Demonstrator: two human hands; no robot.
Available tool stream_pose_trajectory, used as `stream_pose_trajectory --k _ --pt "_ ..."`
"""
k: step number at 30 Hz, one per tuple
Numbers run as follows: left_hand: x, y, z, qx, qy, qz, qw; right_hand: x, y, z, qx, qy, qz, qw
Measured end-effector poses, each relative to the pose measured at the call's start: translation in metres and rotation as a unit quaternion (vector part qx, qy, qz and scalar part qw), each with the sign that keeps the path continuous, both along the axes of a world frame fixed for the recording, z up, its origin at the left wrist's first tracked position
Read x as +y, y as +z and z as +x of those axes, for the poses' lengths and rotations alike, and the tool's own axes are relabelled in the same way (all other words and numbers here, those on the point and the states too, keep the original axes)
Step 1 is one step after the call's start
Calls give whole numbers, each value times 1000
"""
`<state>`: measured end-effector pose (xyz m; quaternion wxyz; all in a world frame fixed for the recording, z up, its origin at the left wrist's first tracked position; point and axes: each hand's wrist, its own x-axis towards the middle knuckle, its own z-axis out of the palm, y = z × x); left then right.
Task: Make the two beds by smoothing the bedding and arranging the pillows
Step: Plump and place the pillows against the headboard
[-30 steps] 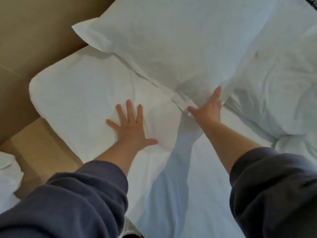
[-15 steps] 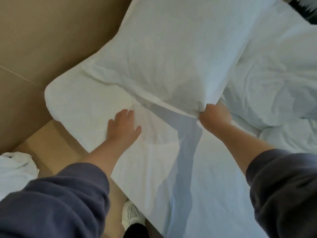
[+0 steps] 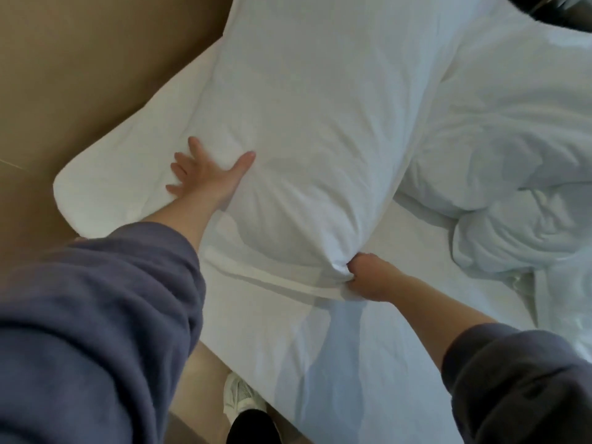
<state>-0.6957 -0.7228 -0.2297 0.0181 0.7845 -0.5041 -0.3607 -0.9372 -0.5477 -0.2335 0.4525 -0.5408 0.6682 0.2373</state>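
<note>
A big white pillow (image 3: 320, 129) lies across the head end of the bed, on the white fitted sheet (image 3: 336, 357). My left hand (image 3: 205, 173) lies flat with spread fingers against the pillow's left side, thumb pointing right. My right hand (image 3: 368, 277) grips the pillow's near right corner and its flat hem, fingers curled into the fabric. A crumpled white duvet (image 3: 512, 174) is bunched up to the right of the pillow. Both forearms wear dark blue-grey sleeves.
A tan headboard or wall panel (image 3: 96, 75) runs along the left, close to the mattress corner (image 3: 73, 193). A strip of tan floor and my white shoe (image 3: 240, 395) show beside the bed's near edge. Something dark (image 3: 560, 8) sits at the top right.
The pillow has been pulled down and toward me over the sheet. My right hand went from touching its edge to gripping its corner. My left hand moved from the sheet onto the pillow's side.
</note>
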Motion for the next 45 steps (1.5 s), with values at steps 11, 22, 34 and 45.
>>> stream_pose_trajectory --k 11,22,34,45 --pt "-23 6 -5 27 -6 -24 999 -86 24 38 -230 -642 -221 697" --pt "191 70 28 69 22 82 994 87 97 8 -68 -562 -217 795" --pt "201 29 40 128 118 114 978 92 58 -39 -143 -559 -126 807" --pt "112 7 -2 261 187 143 936 18 18 -12 -86 -574 -207 788"
